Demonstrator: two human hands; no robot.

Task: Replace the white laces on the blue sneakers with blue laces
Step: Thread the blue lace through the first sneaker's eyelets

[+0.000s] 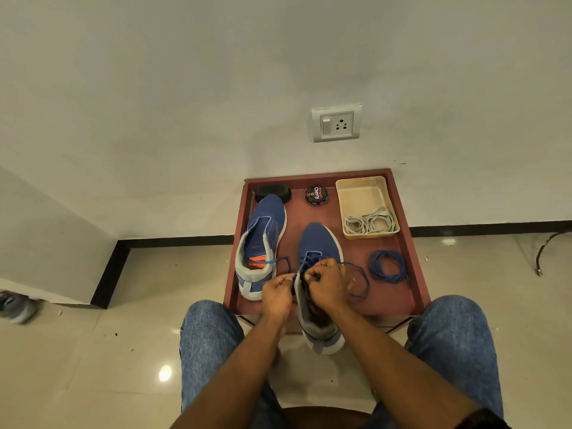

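- A low reddish-brown worktop (411,258) with a raised rim stands against the white wall, between the knees of a seated person in blue jeans (210,342).
- The left blue sneaker (263,239) lies on the left part of the worktop, toe toward the wall; no lace crosses its open throat, and its orange insole shows.
- The right blue sneaker (320,243) sits near the middle, toe toward the wall, its heel hanging over the near edge of the worktop.
- A cream tray (359,196) rests in the far right corner, holding the bundled white laces (370,224) at its near end.
- The right hand (328,284) is over the right sneaker's throat, fingers curled tight and pinching a strand of the blue lace (360,281) threaded in that shoe; the lace loops out to the right across the worktop.
- The left hand (277,292) is just beside it at the sneaker's left side, fingers curled, gripping the other end of the same lace, which runs off leftward to the left sneaker.
- A coiled spare blue lace (388,266) lies on the worktop to the right, below the tray.
- A black oval brush (273,192) sits in the far left corner, behind the left sneaker's toe.
- A round polish tin (316,195) stands between the brush and the tray.
- A wall socket (336,122) is set in the wall above.
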